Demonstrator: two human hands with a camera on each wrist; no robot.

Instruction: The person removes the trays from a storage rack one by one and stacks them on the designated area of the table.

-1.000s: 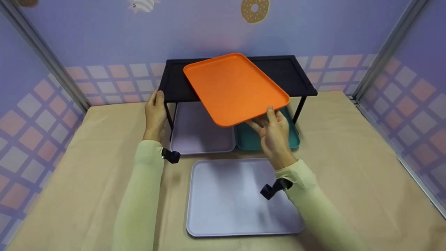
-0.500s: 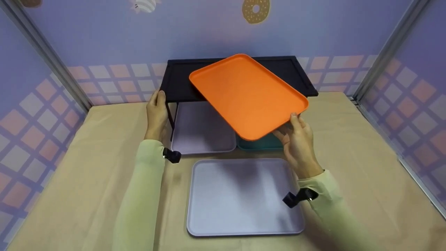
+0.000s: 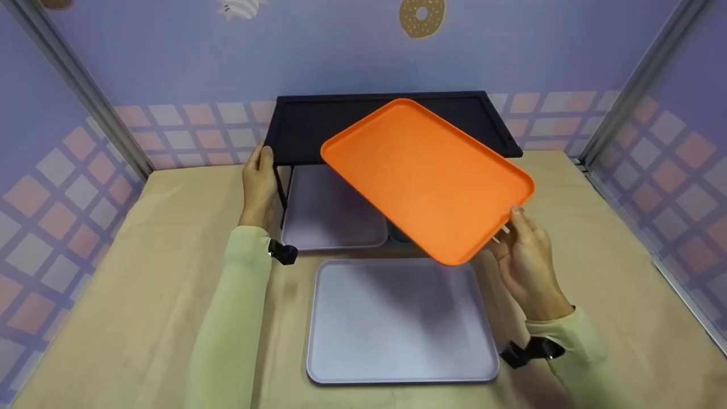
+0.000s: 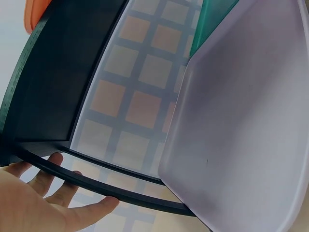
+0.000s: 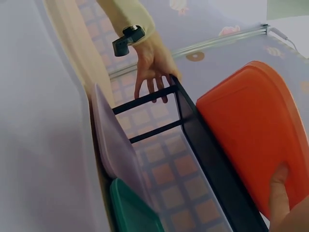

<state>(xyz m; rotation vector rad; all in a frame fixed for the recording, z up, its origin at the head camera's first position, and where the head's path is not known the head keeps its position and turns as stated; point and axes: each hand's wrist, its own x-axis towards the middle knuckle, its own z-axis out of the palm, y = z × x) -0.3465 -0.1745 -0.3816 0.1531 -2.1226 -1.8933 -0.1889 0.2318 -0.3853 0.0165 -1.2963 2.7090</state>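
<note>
A pale grey-lavender tray lies flat on the worktop at the lower centre of the frame, nearest the viewer. Beyond it, at centre right, the right hand has the orange tray by its near right corner, thumb on top and fingers curled below, keeping it tilted in the air. The left hand, left of centre, grips the front left corner of the black rack, partly closed about its edge. The step in hand looks like handling the orange tray at the rack with 1 hand while the other steadies the frame; the next move would call for levelling that tray, with its far end kept from scraping the rack. Whether the 2 touch is hard to tell, even from the right wrist view. Under the rack, a lilac tray is partly covered, and a teal tray is mostly hidden in the head view and cut off in both wrist views. By the right fingers, 2 pale slivers cannot be made out. Farthest back, the printed wall has its motifs cropped along the top edge
</note>
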